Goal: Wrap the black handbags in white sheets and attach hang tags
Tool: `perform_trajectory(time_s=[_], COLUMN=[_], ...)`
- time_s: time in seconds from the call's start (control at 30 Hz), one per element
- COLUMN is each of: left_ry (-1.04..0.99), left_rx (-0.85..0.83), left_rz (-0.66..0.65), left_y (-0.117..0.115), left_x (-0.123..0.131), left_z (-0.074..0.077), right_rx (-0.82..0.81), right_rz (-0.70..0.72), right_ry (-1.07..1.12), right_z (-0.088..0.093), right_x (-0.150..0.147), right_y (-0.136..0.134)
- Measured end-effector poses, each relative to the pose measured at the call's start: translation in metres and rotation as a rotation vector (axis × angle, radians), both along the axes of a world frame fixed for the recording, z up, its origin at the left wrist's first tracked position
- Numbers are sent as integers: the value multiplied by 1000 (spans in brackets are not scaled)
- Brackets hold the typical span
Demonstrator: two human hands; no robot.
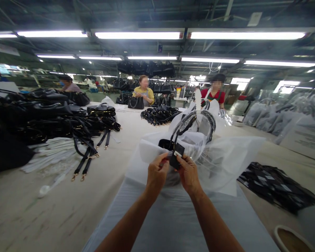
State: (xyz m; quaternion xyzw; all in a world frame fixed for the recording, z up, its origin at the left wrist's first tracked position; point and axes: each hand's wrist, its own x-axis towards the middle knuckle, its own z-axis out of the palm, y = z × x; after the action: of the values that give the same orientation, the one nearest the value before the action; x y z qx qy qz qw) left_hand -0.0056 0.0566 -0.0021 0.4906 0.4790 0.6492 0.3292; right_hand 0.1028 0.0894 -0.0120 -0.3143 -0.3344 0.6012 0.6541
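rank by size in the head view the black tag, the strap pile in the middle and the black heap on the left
1. Black heap, by far the largest
2. Strap pile
3. Black tag, clearly smallest

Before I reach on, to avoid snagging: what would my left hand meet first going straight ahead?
Probably the black tag in your right hand; the handbag seems to lie beyond, though depth is unclear.

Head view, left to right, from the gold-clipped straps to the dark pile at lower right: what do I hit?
Black straps with gold clips → left hand → black tag → right hand → dark pile.
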Motion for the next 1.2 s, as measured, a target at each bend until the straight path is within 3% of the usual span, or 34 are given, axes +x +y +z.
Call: perform_trajectory(time_s=[0.17, 0.33, 0.53, 0.73, 1.03, 1.13, 1.2], left_ry=[-19, -188, -189, -142, -44, 58, 234], left_rx=[-78, -208, -240, -293, -345, -381, -366], left_rz=[-76, -96, -71, -67, 63, -66, -123], left_y=[0, 0, -11, -46, -100, -100, -92], left_x=[5, 8, -11, -38, -76, -74, -71], left_z=[11, 14, 12, -3, -31, -36, -34], right_rx=[2, 18, 25, 82, 59, 76, 83], right_rz=[25, 47, -99, -225, -169, -166, -167], right_ry=[16, -39, -124, -110, -149, -178, -241], right_z=[2, 0, 0, 5, -13, -16, -22], right_x=[1, 5, 14, 16, 21, 23, 26], right_y=[-3, -6, -5, -2, 6, 0, -9])
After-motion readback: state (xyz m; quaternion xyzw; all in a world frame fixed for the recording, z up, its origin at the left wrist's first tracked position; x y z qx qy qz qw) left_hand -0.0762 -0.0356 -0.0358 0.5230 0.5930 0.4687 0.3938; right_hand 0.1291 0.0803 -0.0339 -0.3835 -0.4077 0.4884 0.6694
